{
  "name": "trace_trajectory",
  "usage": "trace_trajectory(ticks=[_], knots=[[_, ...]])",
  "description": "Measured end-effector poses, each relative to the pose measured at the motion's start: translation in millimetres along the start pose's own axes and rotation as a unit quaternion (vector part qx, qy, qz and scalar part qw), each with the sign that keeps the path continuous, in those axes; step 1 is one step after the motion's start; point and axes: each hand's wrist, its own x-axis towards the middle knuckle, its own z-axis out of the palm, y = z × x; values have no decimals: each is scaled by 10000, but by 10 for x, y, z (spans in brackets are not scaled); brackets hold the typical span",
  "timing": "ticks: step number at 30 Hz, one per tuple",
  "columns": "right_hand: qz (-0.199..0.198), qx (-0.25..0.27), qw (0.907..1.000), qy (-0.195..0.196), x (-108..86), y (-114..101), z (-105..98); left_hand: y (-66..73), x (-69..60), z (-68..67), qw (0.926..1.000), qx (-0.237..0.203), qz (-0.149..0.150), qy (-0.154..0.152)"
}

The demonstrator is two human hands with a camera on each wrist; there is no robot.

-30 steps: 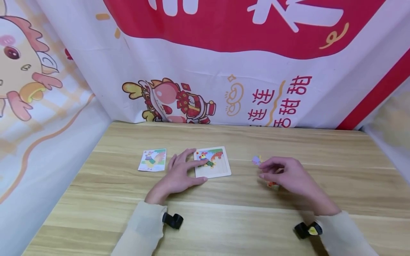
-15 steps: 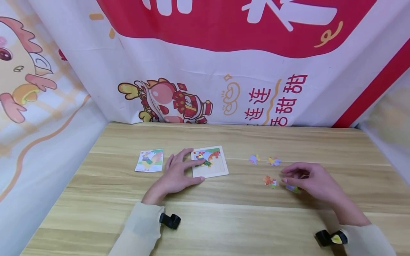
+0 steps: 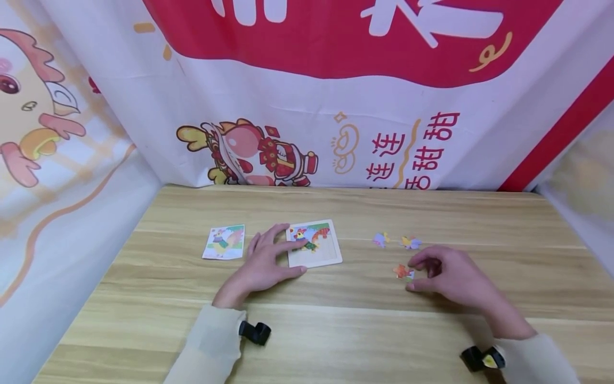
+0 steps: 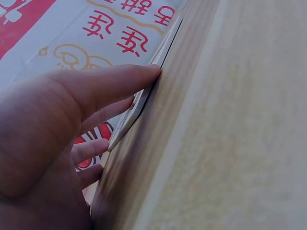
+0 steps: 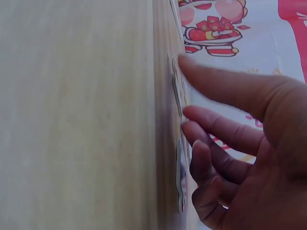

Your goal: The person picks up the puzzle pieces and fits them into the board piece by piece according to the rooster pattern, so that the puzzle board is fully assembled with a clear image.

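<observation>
A small jigsaw board [image 3: 328,257] with a pale frame and a part-filled rooster picture lies on the table. My left hand [image 3: 265,265] rests on its left side, index finger across the picture and thumb at the near edge. In the left wrist view the straight thumb touches the rim of the board [image 4: 139,103]. To the right, my right hand [image 3: 448,274] is beside an orange-red puzzle piece [image 3: 402,272], thumb and fingers apart. In the right wrist view, puzzle pieces [image 5: 181,177] lie flat near the fingertips. The hand hides the green-blue piece seen earlier.
Behind the right hand lie a purple puzzle piece [image 3: 380,239] and a yellow-and-purple one [image 3: 411,242]. A rooster picture card [image 3: 224,241] is left of the left hand. A printed cloth [image 3: 288,96] hangs at the back edge of the wooden table [image 3: 336,330].
The right hand moved rightward off the loose pieces, over the green-blue one, then came back left to the orange-red piece. The left hand stays on the board.
</observation>
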Motion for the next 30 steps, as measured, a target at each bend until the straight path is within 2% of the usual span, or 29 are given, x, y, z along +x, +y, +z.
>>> trace_trajectory(ticks=[7,17,26,30], knots=[[-22,-155,9998,134,18,-43,32,6,4,-8,10000,-21,43,8],[-131,-113,9998,49,13,-60,37,1,-1,-2,10000,-77,34,24],[-94,241,9996,148,27,-112,32,-10,8,7,9999,-90,75,41],[-48,641,9979,73,67,-98,22,-14,10,6,9999,-69,99,35]])
